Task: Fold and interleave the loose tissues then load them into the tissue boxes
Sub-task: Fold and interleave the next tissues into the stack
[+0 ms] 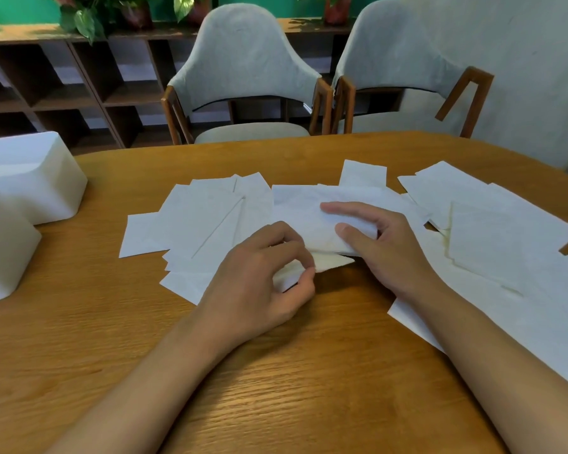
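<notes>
Task appears early. Left hand (263, 276) is pinching a tissue corner (291, 277); right hand (379, 247) is clamping a folded tissue (312, 224) mid-table (276, 371). Loose tissues (197, 221) are lying spread, mostly unfolded; tissue boxes (33, 181), far left, are seemingly awaiting loading.

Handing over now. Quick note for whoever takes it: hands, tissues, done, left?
Left hand pinches the near edge of the centre tissue; right hand grips its right end.
Loose tissues lie spread flat on the table either side of the hands.
Two tissue boxes stand far left, contents not visible.
Done: no finished stack in view.
Left: fold, interleave, load.
</notes>
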Demonstrator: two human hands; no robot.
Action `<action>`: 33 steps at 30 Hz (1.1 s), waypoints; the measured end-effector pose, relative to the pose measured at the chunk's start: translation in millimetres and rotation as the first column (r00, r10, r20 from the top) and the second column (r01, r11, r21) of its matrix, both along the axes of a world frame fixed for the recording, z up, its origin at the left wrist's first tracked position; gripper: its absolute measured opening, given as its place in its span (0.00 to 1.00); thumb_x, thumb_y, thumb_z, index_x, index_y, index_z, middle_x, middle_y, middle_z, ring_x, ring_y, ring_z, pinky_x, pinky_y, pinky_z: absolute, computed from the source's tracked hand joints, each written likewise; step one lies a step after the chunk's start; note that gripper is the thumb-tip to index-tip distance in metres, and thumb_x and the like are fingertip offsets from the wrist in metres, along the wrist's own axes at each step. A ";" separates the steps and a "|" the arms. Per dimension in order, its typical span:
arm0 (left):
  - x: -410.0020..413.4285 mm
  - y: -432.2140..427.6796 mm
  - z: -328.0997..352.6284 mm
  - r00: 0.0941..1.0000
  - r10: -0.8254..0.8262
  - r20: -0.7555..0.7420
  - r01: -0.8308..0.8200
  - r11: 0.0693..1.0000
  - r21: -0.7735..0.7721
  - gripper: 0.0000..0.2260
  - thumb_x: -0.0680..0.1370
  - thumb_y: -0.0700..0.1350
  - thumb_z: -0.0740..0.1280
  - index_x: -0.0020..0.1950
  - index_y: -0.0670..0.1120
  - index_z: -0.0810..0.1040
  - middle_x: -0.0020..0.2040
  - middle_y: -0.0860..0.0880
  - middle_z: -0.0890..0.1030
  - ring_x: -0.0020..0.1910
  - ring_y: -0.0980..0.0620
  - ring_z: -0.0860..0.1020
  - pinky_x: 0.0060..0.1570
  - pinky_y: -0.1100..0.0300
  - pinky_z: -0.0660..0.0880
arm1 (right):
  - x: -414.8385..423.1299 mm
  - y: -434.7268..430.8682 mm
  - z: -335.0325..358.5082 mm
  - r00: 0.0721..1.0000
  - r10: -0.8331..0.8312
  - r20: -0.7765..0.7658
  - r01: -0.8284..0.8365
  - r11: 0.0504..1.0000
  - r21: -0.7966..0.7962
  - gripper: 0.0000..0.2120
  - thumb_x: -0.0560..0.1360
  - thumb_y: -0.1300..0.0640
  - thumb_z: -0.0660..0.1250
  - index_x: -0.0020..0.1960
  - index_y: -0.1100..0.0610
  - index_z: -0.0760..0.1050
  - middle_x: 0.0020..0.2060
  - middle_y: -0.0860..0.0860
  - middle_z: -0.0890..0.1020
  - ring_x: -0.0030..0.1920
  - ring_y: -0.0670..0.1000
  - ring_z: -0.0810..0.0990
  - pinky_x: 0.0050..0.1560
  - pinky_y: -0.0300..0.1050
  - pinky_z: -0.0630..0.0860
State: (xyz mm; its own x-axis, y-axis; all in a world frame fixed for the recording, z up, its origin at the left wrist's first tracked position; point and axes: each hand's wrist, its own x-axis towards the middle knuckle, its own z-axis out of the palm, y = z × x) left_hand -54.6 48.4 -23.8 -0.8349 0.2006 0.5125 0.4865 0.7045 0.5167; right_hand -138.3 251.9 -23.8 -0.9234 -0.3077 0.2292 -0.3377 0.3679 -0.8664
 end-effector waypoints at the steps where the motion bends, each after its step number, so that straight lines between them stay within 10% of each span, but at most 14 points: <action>1: 1.3 1.0 2.6 1.000 -0.021 0.013 0.021 0.999 0.034 0.01 0.77 0.44 0.74 0.46 0.50 0.84 0.47 0.56 0.80 0.47 0.53 0.79 0.44 0.60 0.76 | 0.2 -0.1 0.2 1.000 0.002 0.004 -0.002 1.000 0.001 0.13 0.82 0.56 0.66 0.60 0.40 0.81 0.59 0.30 0.79 0.64 0.31 0.71 0.60 0.23 0.66; 9: -5.1 -4.6 8.6 0.961 0.013 0.276 -0.150 0.864 0.481 0.05 0.81 0.43 0.71 0.47 0.51 0.84 0.41 0.52 0.85 0.42 0.56 0.81 0.42 0.67 0.74 | 7.3 0.1 6.9 0.990 0.094 0.102 -0.086 0.993 -0.083 0.16 0.78 0.35 0.61 0.52 0.41 0.84 0.53 0.33 0.82 0.57 0.34 0.77 0.57 0.28 0.70; 19: -11.0 -12.7 9.5 0.922 0.027 0.385 -0.251 0.799 0.546 0.12 0.76 0.46 0.78 0.58 0.56 0.84 0.43 0.51 0.86 0.39 0.56 0.82 0.41 0.61 0.75 | 4.0 2.2 5.9 0.989 -0.133 0.069 0.139 0.986 -0.092 0.05 0.74 0.47 0.73 0.47 0.40 0.78 0.49 0.32 0.77 0.50 0.24 0.72 0.51 0.25 0.66; 24: -10.7 -16.8 13.2 0.957 0.026 0.290 -0.224 0.701 0.677 0.16 0.76 0.40 0.77 0.61 0.49 0.82 0.43 0.47 0.87 0.40 0.53 0.85 0.37 0.64 0.79 | 4.2 6.9 5.1 0.991 -0.035 0.128 0.058 0.981 -0.187 0.19 0.69 0.36 0.75 0.54 0.46 0.82 0.53 0.41 0.83 0.59 0.44 0.80 0.59 0.49 0.80; 29: -8.8 -14.0 13.3 0.971 0.041 0.234 -0.192 0.718 0.669 0.16 0.76 0.42 0.77 0.62 0.51 0.81 0.40 0.40 0.84 0.43 0.43 0.85 0.36 0.57 0.80 | 10.5 -2.3 6.8 0.987 0.127 0.095 -0.108 0.978 -0.177 0.24 0.70 0.33 0.66 0.65 0.35 0.76 0.62 0.34 0.77 0.62 0.41 0.76 0.56 0.41 0.80; 33: -11.3 -12.8 6.4 0.963 0.126 0.238 -0.254 0.718 0.648 0.14 0.76 0.47 0.79 0.59 0.57 0.81 0.39 0.31 0.78 0.43 0.30 0.79 0.35 0.42 0.77 | 13.7 -7.4 8.7 0.995 0.090 0.032 -0.086 0.992 -0.090 0.27 0.72 0.35 0.65 0.70 0.29 0.64 0.59 0.14 0.63 0.59 0.18 0.61 0.53 0.14 0.61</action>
State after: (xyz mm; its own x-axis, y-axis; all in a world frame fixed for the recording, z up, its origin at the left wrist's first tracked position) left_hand -66.0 35.6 -17.4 -0.9007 -0.3121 0.3021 0.2433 0.2136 0.9461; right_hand -124.6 244.5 -15.0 -0.9019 -0.3681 0.2260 -0.3330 0.2591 -0.9066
